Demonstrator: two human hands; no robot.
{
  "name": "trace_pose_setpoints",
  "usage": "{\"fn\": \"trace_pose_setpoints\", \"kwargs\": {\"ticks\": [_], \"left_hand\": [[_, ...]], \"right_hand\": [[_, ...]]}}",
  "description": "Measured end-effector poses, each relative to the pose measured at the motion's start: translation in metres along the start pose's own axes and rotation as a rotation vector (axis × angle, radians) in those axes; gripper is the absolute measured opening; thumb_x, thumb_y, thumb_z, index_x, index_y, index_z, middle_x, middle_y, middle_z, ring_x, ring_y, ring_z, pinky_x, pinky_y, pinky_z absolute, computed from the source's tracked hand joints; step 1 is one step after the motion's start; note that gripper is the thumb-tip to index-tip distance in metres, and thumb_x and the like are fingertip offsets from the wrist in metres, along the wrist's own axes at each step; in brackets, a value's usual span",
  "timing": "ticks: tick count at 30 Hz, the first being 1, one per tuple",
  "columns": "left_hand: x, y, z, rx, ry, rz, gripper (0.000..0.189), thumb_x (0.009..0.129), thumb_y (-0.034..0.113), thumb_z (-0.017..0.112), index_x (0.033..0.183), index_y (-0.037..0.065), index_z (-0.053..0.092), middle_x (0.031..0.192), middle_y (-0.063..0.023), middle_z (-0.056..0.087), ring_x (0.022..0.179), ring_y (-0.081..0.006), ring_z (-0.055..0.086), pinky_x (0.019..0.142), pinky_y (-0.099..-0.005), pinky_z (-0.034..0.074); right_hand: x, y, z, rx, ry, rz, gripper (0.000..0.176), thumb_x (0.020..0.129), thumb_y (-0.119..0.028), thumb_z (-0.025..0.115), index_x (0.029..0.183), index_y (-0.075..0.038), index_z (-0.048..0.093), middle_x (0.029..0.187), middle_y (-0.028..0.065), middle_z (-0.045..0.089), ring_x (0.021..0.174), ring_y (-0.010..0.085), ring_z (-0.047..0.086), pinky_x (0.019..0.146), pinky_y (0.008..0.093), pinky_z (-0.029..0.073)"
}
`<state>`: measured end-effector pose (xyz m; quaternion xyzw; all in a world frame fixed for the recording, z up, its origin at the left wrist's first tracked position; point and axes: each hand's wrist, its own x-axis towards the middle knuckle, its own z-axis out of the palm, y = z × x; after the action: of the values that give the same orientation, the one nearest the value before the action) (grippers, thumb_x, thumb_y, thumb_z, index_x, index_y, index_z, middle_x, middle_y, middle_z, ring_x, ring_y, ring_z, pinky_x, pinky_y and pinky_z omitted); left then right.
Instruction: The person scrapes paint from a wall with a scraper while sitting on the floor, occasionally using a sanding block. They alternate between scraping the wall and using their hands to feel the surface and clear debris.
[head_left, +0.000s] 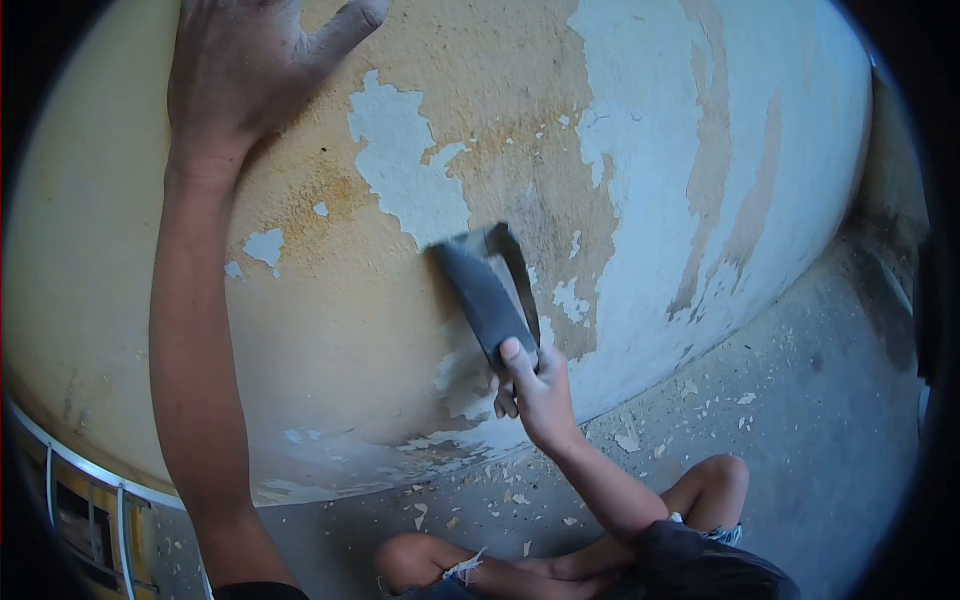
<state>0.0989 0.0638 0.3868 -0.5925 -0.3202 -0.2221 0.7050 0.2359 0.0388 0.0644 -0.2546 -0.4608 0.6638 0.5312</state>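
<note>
Currently gripping the dark folded strip (478,290) by its near end in the right hand (548,402), against the peeling curved surface (340,350); resting the left hand (245,70) higher up, open; perhaps risking a slip by catching ragged paint edges.

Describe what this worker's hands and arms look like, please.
Both the left hand and the right hand are bare, with no gloves or wristbands to be seen. The left hand looks dusted with pale powder. The forearms are uncovered, and a dark sleeve edge shows on the left arm.
</note>
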Motion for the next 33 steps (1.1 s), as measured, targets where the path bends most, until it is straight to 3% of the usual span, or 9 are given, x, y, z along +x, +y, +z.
{"fn": "trace_pose_setpoints", "kwargs": {"ticks": [3, 5, 8, 15, 20, 22, 24, 26, 33], "left_hand": [[0.007, -0.001, -0.008, 0.002, 0.002, -0.002, 0.072, 0.082, 0.058, 0.05, 0.14, 0.015, 0.05, 0.151, -0.0177, 0.037, 0.143, -0.0396, 0.027, 0.118, -0.0572, 0.014], [0.012, -0.002, -0.021, 0.013, -0.276, -0.111, 0.072, 0.081, 0.057, 0.051, 0.139, 0.014, 0.051, 0.15, -0.0183, 0.038, 0.142, -0.0401, 0.028, 0.117, -0.0572, 0.014], [0.011, -0.004, -0.004, 0.05, 0.009, -0.004, 0.074, 0.081, 0.059, 0.051, 0.138, 0.014, 0.052, 0.149, -0.0194, 0.039, 0.142, -0.0402, 0.028, 0.117, -0.0571, 0.014], [0.01, 0.007, -0.013, -0.035, -0.08, -0.099, 0.072, 0.081, 0.057, 0.049, 0.139, 0.014, 0.051, 0.148, -0.0205, 0.039, 0.142, -0.0397, 0.028, 0.117, -0.0578, 0.013], [0.014, 0.008, -0.02, -0.036, -0.16, -0.15, 0.073, 0.081, 0.058, 0.05, 0.139, 0.013, 0.051, 0.149, -0.0193, 0.038, 0.143, -0.0391, 0.027, 0.117, -0.0586, 0.012], [0.012, -0.007, -0.014, 0.014, -0.263, -0.123, 0.075, 0.079, 0.058, 0.052, 0.138, 0.013, 0.052, 0.15, -0.0189, 0.037, 0.143, -0.0389, 0.026, 0.117, -0.0582, 0.012], [0.01, 0.003, -0.012, -0.031, -0.081, -0.092, 0.075, 0.078, 0.057, 0.053, 0.139, 0.014, 0.051, 0.15, -0.0191, 0.037, 0.143, -0.0391, 0.026, 0.118, -0.0579, 0.012], [0.007, 0.006, -0.011, -0.043, -0.102, -0.09, 0.075, 0.077, 0.057, 0.053, 0.139, 0.014, 0.051, 0.15, -0.0189, 0.037, 0.143, -0.0391, 0.026, 0.118, -0.0578, 0.012], [0.009, -0.008, -0.015, -0.056, -0.165, -0.093, 0.074, 0.077, 0.054, 0.056, 0.139, 0.014, 0.05, 0.151, -0.0181, 0.036, 0.144, -0.0384, 0.025, 0.118, -0.0573, 0.012]], "right_hand": [[0.005, -0.001, -0.001, 0.036, -0.061, -0.016, 0.042, 0.097, -0.043, 0.058, 0.092, -0.001, 0.053, 0.065, 0.0046, 0.058, 0.043, 0.0087, 0.05, 0.041, 0.025, 0.041], [-0.02, 0.046, -0.016, 0.038, -0.037, 0.075, 0.041, 0.098, -0.042, 0.057, 0.094, -0.001, 0.054, 0.065, 0.004, 0.058, 0.044, 0.0089, 0.051, 0.041, 0.0258, 0.041], [-0.034, 0.04, -0.01, -0.027, 0.046, 0.121, 0.04, 0.099, -0.041, 0.056, 0.094, -0.001, 0.057, 0.064, 0.0029, 0.058, 0.045, 0.0082, 0.052, 0.041, 0.0253, 0.04], [0.003, -0.023, 0.001, 0.07, -0.073, -0.052, 0.042, 0.098, -0.043, 0.057, 0.089, -0.002, 0.055, 0.063, 0.0032, 0.058, 0.044, 0.0083, 0.051, 0.041, 0.0242, 0.039], [-0.046, 0.057, -0.032, -0.08, 0.006, 0.099, 0.04, 0.098, -0.039, 0.058, 0.11, -0.001, 0.061, 0.066, 0.0021, 0.059, 0.047, 0.007, 0.052, 0.043, 0.0234, 0.041], [-0.036, 0.04, -0.03, -0.073, -0.004, 0.078, 0.04, 0.097, -0.039, 0.059, 0.106, -0.001, 0.061, 0.065, 0.003, 0.06, 0.047, 0.007, 0.052, 0.044, 0.0234, 0.041], [-0.013, -0.006, -0.014, -0.08, -0.045, -0.028, 0.042, 0.098, -0.042, 0.058, 0.1, 0.0, 0.059, 0.065, 0.0042, 0.06, 0.046, 0.0074, 0.051, 0.043, 0.0237, 0.041], [0.01, -0.045, 0.0, -0.036, -0.107, -0.118, 0.044, 0.098, -0.044, 0.056, 0.096, 0.0, 0.056, 0.065, 0.0051, 0.06, 0.045, 0.008, 0.051, 0.043, 0.024, 0.041], [-0.035, 0.02, -0.011, -0.044, -0.015, 0.069, 0.042, 0.1, -0.042, 0.053, 0.097, 0.0, 0.058, 0.066, 0.0065, 0.062, 0.045, 0.0085, 0.051, 0.042, 0.0239, 0.042]]}}
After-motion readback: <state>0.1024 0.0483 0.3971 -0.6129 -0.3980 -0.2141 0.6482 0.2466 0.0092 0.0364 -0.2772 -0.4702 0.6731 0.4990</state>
